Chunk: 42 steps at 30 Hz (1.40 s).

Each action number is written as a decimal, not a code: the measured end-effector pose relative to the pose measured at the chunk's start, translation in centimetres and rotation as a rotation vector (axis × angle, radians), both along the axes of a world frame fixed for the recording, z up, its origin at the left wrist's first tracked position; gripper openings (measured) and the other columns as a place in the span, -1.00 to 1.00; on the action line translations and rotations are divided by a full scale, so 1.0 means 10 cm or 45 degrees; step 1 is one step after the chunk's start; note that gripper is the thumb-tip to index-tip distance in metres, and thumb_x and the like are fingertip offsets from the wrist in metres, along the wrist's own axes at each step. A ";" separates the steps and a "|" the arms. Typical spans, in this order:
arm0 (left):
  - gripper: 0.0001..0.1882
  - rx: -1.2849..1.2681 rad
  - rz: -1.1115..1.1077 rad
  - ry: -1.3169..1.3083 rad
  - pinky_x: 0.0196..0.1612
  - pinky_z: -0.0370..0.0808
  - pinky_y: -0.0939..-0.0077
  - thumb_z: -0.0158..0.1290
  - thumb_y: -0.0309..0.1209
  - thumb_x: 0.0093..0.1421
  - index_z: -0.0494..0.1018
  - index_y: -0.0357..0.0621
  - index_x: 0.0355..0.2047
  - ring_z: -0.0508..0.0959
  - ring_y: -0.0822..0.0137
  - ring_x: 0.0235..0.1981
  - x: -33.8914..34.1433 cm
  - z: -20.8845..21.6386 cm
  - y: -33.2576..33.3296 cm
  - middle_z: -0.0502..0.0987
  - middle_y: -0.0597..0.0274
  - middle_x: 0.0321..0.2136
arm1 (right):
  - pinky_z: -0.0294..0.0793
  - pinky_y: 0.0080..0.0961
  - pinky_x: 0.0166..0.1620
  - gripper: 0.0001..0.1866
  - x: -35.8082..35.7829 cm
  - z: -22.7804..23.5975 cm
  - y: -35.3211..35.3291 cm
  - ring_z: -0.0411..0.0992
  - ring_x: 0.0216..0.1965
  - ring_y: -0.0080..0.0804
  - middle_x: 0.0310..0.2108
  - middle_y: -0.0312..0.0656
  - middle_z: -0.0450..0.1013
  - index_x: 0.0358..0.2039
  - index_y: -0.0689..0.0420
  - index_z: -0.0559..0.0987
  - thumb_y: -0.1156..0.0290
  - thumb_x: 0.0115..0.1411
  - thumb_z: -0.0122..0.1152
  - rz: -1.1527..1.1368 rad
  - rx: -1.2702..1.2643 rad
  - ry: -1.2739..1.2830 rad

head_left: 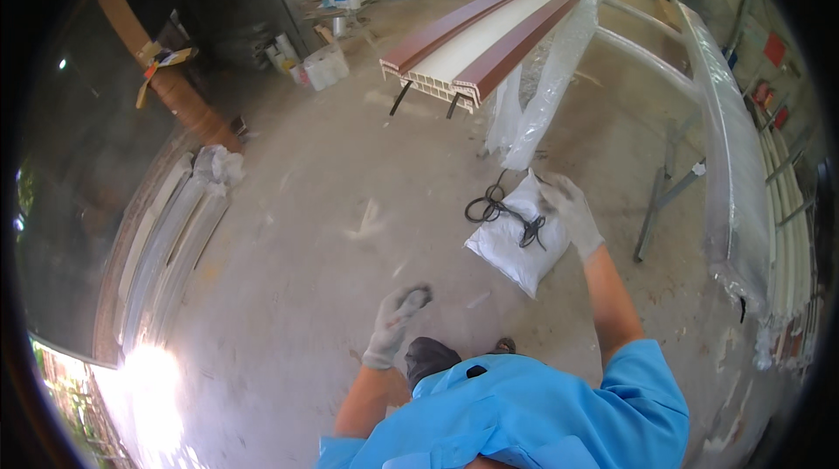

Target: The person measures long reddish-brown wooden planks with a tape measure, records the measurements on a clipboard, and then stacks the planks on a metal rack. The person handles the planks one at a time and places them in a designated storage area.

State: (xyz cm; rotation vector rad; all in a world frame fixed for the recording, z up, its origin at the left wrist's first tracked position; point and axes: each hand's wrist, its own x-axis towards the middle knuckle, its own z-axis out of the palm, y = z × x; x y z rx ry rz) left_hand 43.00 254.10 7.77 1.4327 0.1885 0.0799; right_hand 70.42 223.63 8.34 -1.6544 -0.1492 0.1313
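Note:
A stuffed white sack [516,261] is in front of me, and a looped black cord [530,229] lies across it. My right hand [570,214], in a pale work glove, is at the sack's upper right edge with its fingers closed on it, though they are slightly blurred. Whether the sack rests fully on the floor I cannot tell. Lower and to the left, my left hand [396,322] is in the air above the floor. Its glove is dark at the fingertips, and the fingers are loosely bent with nothing visible in them.
Ahead, long brown-and-white profiles [489,45] are stacked at a raised height, with plastic wrap [542,111] hanging beside them. A long wrapped bundle [732,154] and a metal stand [657,207] are at right. Wrapped lengths [166,242] lie at left.

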 end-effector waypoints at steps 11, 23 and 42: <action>-0.53 0.060 0.133 0.196 -0.02 0.54 0.38 0.10 -0.08 0.38 0.55 -0.34 -0.09 0.62 0.32 -0.19 1.06 -0.22 2.18 0.62 0.14 -0.23 | 0.57 -0.29 -0.04 -0.15 1.30 1.02 1.67 0.50 -0.06 -0.17 0.18 0.03 0.36 0.41 0.12 0.14 -0.04 0.28 0.25 -0.382 0.192 0.080; -0.52 0.016 -0.334 0.200 0.00 0.52 0.42 0.13 -0.09 0.36 0.53 -0.34 -0.04 0.61 0.32 -0.14 3.21 -0.38 2.55 0.62 0.14 -0.20 | 0.41 -0.38 0.20 0.00 1.85 1.11 1.79 0.34 0.24 -0.22 0.30 0.12 0.24 0.42 0.38 -0.01 -0.03 0.29 0.25 -0.306 0.021 0.054; -0.30 -0.335 -1.357 0.227 -0.21 0.58 0.44 -0.11 0.17 0.40 0.38 -0.30 0.12 0.63 0.33 -0.29 5.76 0.57 2.83 0.58 0.13 -0.25 | 0.47 -0.52 0.08 -0.28 1.88 1.45 2.29 0.48 0.04 -0.41 0.15 -0.07 0.45 0.35 0.24 0.26 0.10 0.33 0.21 -0.848 -0.314 0.333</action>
